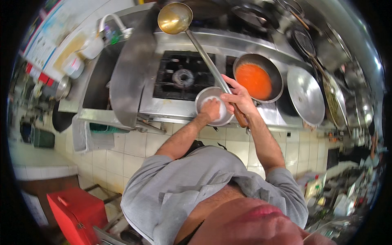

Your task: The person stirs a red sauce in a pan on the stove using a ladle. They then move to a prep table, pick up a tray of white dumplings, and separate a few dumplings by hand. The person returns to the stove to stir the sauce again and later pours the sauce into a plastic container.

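Observation:
My left hand is in a steel bowl, its fingers in a white substance; whether they are closed on any of it is hidden. In my right hand is the lower handle of a long metal ladle with a wooden end, my fingers beside the bowl's right rim. The ladle's head is raised at the top, beyond the gas burner. Right of my right hand, a dark pan holds orange-red liquid.
Left of the burner stands a curved metal sheet beside a dark basin. A wide metal pan lies at the right, with more pans and strainers beyond. Behind the burner is a black pan. A red box stands at the lower left.

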Demonstrator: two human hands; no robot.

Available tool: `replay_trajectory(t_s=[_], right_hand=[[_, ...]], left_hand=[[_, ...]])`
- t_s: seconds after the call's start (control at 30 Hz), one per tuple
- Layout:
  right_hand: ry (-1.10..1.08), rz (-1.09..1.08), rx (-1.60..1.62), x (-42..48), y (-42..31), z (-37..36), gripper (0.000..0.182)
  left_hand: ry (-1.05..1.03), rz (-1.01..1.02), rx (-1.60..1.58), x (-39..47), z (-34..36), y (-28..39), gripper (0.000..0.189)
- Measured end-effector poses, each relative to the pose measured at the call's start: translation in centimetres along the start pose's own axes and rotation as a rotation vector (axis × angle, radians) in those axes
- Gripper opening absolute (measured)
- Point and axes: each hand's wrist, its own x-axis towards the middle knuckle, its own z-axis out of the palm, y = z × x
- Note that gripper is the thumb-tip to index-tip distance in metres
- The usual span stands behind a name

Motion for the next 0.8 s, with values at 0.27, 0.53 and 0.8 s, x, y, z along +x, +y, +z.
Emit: replay_trajectory(t_s=[0.27,0.53,0.8], right_hand=[[0.293,0.06,-0.07,-11.3,0.9,-4.3,0.07],[0.262,0.123,0.057,-14.0,2.2,-3.2,0.068],[0.189,0.174,0.036,-13.6,2.4,-1.1,0.068]], left_hand=[[0.326,0.188,-0.091,-1.0,-1.8,-1.8,0.027],[0.931,0.182,-0.18,-1.2,-8.5,-4.0,0.028],[0.849,0.049,0.17,-2.9,-13.5,-8.0,0.056]])
